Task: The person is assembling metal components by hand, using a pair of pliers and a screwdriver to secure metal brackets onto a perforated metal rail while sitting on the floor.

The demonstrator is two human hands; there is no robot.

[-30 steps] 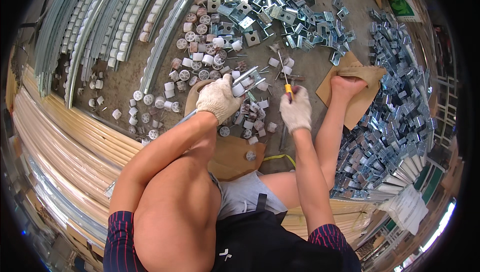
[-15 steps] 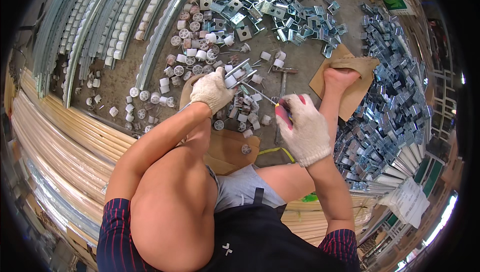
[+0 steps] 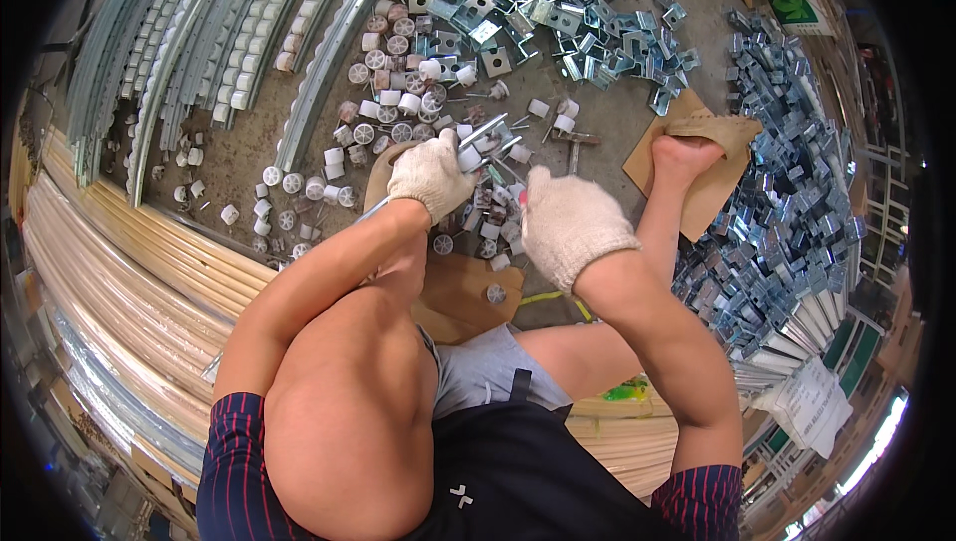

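Note:
My left hand [image 3: 433,178], in a knitted cream glove, is closed around the end of a metal channel rail [image 3: 485,130] with a white roller [image 3: 468,158] in its end. My right hand [image 3: 580,227], gloved alike, is curled into a fist just right of that rail end. Its fingers face away, and the screwdriver seen in it a moment earlier is mostly hidden now. Loose white rollers with pins [image 3: 408,103] lie around and beyond my left hand. Past my right hand, a hammer-like metal tool [image 3: 576,143] rests on the floor.
Long metal rails fitted with rollers [image 3: 249,53] lie far left, above wrapped pale tubes [image 3: 129,262]. Bent metal brackets [image 3: 568,18] are heaped at the back, with more piled at right [image 3: 772,213]. Cardboard [image 3: 647,158] lies under my bare foot [image 3: 687,158].
My right hand has turned over and shifted slightly left, toward the rail end, hiding the screwdriver's handle. My left hand keeps its hold; the whole view has shifted slightly.

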